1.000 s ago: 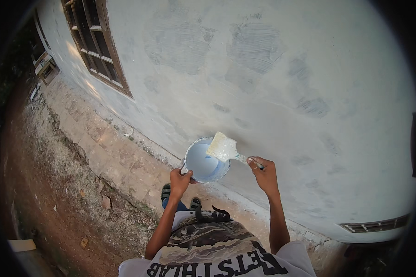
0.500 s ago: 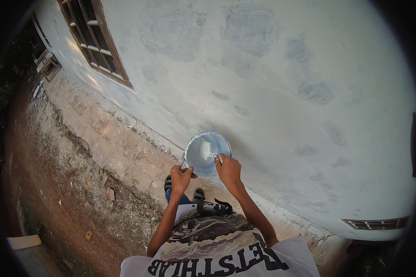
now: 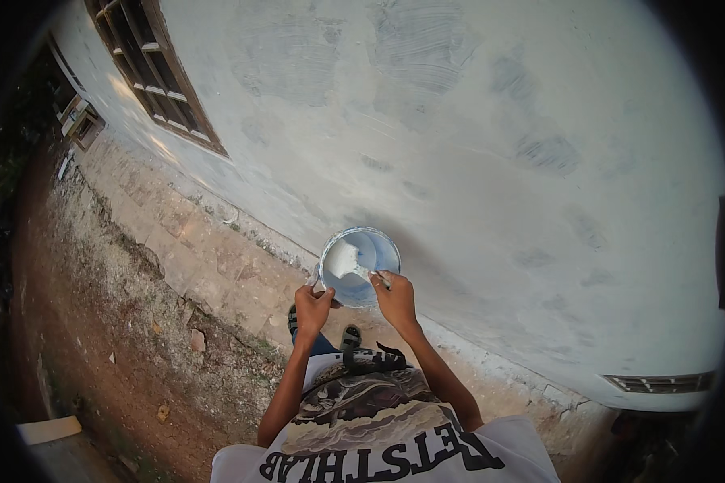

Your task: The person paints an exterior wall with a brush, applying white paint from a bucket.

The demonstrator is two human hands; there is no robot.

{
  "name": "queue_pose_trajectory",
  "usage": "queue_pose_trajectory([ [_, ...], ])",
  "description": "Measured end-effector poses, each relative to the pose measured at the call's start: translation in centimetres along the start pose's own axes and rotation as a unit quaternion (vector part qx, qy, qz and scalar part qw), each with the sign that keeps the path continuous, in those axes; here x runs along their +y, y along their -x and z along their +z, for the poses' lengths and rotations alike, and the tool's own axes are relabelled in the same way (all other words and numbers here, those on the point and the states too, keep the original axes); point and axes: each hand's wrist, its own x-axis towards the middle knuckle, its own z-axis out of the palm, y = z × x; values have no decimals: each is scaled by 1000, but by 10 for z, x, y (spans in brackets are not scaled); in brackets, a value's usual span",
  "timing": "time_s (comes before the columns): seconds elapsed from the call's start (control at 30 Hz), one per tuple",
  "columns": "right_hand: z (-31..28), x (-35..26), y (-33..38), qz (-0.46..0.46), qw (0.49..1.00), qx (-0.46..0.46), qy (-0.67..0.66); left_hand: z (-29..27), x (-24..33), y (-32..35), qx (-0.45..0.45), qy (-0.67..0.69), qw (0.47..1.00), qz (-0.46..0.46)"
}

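Here, the left hand (image 3: pixel 312 304) grips the near rim of a round white paint bucket (image 3: pixel 359 266), held in the air in front of a rough plastered wall (image 3: pixel 475 145). The right hand (image 3: pixel 396 299) closes around a brush (image 3: pixel 353 264) whose handle runs left into the bucket, bristles sunk in white paint.

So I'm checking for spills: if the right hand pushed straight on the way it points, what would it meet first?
Probably the paint inside the bucket; the right hand already dips its brush there.

Matt, patchy plastered wall (image 3: pixel 475 145); glossy wet paint in pail (image 3: pixel 359 266).
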Motion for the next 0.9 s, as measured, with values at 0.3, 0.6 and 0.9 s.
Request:
queue_pose_trajectory([
  [0.3, -26, -22, 2, 302, 908, -58, -284, -6, 6, -19, -31, -19, 999, -18],
  [0.6, -26, -40, 3, 271, 924, -27, -269, -9, 14, -33, -63, 16, 998, -3],
  [0.9, -110, -97, -18, 267, 922, -75, -270, -14, 16, -40, -79, 17, 996, -28],
])
